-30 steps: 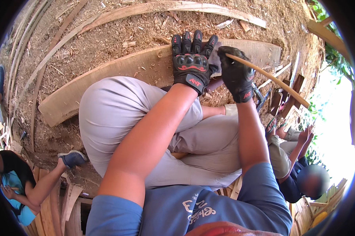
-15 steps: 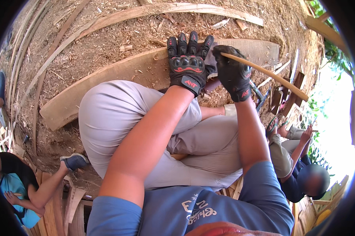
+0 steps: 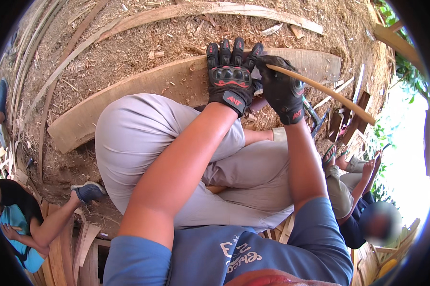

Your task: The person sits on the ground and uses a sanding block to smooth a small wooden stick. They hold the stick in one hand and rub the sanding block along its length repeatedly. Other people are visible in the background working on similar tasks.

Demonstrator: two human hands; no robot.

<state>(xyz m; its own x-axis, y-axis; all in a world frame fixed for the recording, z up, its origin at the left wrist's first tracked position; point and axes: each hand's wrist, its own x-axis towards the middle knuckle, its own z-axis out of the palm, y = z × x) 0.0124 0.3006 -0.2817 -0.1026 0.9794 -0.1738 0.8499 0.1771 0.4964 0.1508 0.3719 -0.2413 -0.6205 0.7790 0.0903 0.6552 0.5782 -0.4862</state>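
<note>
A long, slightly curved wooden board (image 3: 153,86) lies across the ground in front of my legs. My left hand (image 3: 230,78), in a black glove with red trim, presses flat on it with fingers stretched out. My right hand (image 3: 280,88), gloved alike, is closed beside the left thumb, and a round wooden stick (image 3: 329,93) passes through its grip, slanting down to the right. Between the gloves a little of something dark and greyish shows; I cannot make out what it is.
Wood shavings (image 3: 129,52) cover the ground. A long curved strip (image 3: 215,9) lies beyond the board. Dark wooden blocks (image 3: 350,119) sit at the right. One person (image 3: 26,224) sits at the left, another (image 3: 358,195) at the right, with planks (image 3: 65,243) behind.
Both hands stay nearly in place; the left has shifted slightly right, close against the right hand. Less of the greyish piece between them shows.
</note>
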